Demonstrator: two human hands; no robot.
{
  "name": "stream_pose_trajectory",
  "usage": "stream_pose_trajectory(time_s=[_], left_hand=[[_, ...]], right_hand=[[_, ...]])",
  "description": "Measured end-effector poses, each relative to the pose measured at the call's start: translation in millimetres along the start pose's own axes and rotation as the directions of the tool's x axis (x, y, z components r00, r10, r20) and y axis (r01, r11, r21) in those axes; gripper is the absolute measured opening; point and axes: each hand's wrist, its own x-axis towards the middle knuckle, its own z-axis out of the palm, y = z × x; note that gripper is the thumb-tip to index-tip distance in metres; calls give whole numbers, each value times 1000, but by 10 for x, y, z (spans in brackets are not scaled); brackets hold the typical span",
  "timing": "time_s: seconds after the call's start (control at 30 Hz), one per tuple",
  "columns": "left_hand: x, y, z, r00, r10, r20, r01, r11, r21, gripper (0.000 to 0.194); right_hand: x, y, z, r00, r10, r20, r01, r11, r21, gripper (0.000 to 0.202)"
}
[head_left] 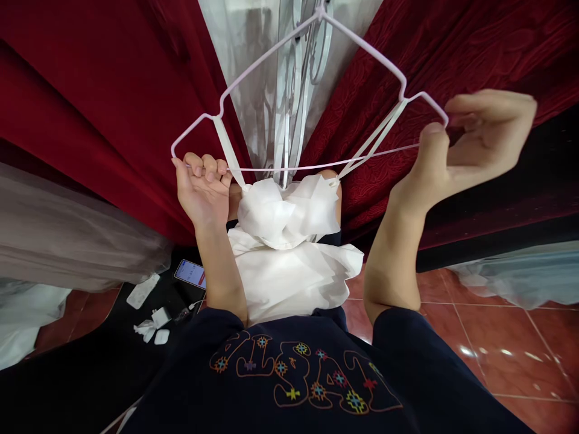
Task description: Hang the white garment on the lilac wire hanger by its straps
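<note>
A pale pink hanger (266, 57) is held up in front of me, its top near the upper edge of the view. White straps hang from its two shoulder notches and lead down to a white garment (284, 265) bunched over my lap. My left hand (205, 187) is closed on the hanger's left corner, fingers curled over the lower bar. At the right corner my right hand (465, 144) pinches the hanger between thumb and fingers; its fingers are slightly blurred. The right strap looks crossed below its notch.
Red curtains (136, 90) hang on both sides, with metal stands (289, 90) between them. On a black surface at the lower left lie a lit phone (190, 273), a white charger (160, 317) and small white items. Red floor tiles (479, 337) show at the right.
</note>
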Motion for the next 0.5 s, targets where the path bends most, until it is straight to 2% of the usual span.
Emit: stream_pose_trajectory(time_s=[0.03,0.07,0.1,0.13,0.17,0.2,0.23,0.27,0.3,0.4,0.5], left_hand=[[-12,-1,14,1000,-5,-6,5,1000,-14,63],[-20,2,24,1000,-7,-9,7,1000,-13,64],[-26,7,29,1000,-8,-8,8,1000,-3,64],[-29,15,30,1000,-8,-5,8,1000,16,64],[-31,23,25,1000,-6,1,6,999,40,65],[-32,30,17,1000,0,9,-1,998,67,65],[-33,33,6,1000,10,16,-11,995,95,66],[-37,31,-7,1000,19,18,-21,992,124,67],[-42,23,-23,1000,26,15,-28,988,153,67],[-72,-28,-74,999,38,-8,-35,970,242,66],[-125,-69,-125,998,54,-26,-37,901,432,55]], right_hand=[[-46,-105,34,1000,-1,-29,2,1000,18,33],[-99,-222,68,999,36,33,-37,999,21,29],[-157,-340,99,987,87,136,-91,996,24,25],[-222,-447,126,942,161,296,-172,985,11,24],[-292,-536,149,855,236,463,-256,966,-19,26],[-367,-601,169,743,300,598,-331,942,-60,29],[-442,-641,186,640,350,684,-386,916,-108,31],[-517,-659,204,579,388,717,-418,896,-148,30],[-587,-658,224,568,417,710,-432,885,-175,29],[-754,-600,306,661,461,593,-431,879,-203,27],[-855,-541,426,706,472,528,-459,873,-167,30]])
